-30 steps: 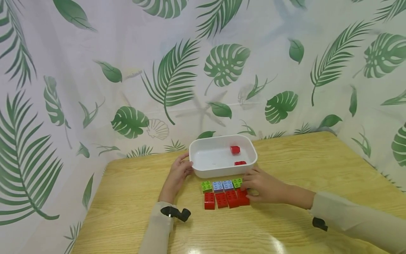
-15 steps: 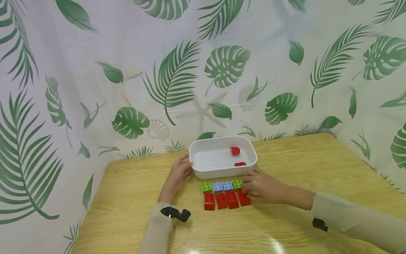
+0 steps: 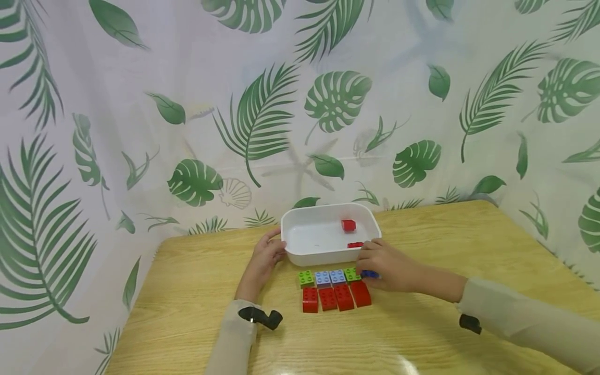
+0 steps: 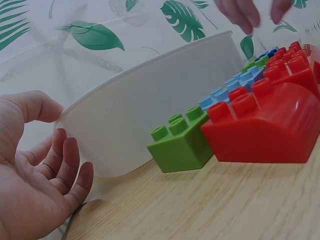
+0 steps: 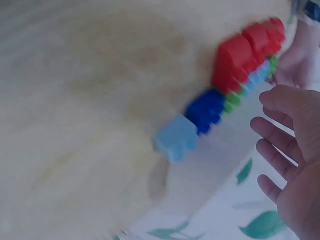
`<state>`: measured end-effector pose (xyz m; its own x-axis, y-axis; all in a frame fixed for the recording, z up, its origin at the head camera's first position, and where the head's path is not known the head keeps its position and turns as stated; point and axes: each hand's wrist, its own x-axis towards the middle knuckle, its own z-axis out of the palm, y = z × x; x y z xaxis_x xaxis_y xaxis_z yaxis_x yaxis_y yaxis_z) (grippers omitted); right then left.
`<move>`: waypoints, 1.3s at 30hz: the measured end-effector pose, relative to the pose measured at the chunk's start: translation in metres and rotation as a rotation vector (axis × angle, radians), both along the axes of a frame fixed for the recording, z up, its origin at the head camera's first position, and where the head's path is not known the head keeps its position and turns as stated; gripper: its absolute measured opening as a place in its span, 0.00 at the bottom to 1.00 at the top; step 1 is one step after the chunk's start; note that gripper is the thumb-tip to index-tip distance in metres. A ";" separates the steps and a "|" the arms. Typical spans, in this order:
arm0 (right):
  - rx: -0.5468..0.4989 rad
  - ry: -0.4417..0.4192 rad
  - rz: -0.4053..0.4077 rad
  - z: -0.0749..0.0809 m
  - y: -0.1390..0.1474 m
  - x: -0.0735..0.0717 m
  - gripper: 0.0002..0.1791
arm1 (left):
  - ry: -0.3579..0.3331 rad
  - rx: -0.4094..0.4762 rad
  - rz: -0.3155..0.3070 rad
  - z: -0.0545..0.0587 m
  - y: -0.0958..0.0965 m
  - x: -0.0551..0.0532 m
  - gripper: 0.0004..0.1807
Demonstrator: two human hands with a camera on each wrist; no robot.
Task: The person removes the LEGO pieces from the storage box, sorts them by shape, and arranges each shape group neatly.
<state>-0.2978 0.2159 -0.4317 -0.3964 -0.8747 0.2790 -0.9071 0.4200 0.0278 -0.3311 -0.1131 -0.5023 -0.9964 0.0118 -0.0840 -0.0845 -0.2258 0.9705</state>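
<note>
My left hand holds the left end of a white plastic container, thumb at the rim and fingers against the outer wall. My right hand hovers by the container's front right corner; in the right wrist view its fingers are loosely bent and hold nothing. Partly under it in the head view is a dark blue toy brick. A light blue brick beside it shows in the right wrist view. Leftward, the back row has a green brick, two pale blue bricks and another green brick.
Several red bricks, some with curved ends, form a row in front. Two more red pieces lie inside the container. The wooden table meets a leaf-patterned curtain behind the container.
My right hand has moved up and back from the right end of the rows, uncovering the red brick there and part of the dark blue one. The left hand stays at the container.
</note>
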 end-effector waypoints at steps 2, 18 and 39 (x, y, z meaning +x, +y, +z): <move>-0.015 0.013 -0.024 0.007 -0.001 -0.004 0.10 | -0.005 0.003 -0.001 0.000 0.000 0.000 0.30; -0.053 0.033 -0.158 0.018 -0.019 -0.068 0.12 | -0.001 0.003 0.003 -0.001 -0.002 -0.001 0.30; 0.007 0.041 -0.234 -0.020 -0.020 -0.126 0.19 | 0.024 0.012 -0.009 -0.004 -0.002 -0.003 0.30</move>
<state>-0.4242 0.1956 -0.4518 -0.5773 -0.7621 0.2931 -0.7830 0.6185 0.0660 -0.3337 -0.1153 -0.5067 -0.9980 0.0218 -0.0594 -0.0629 -0.2368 0.9695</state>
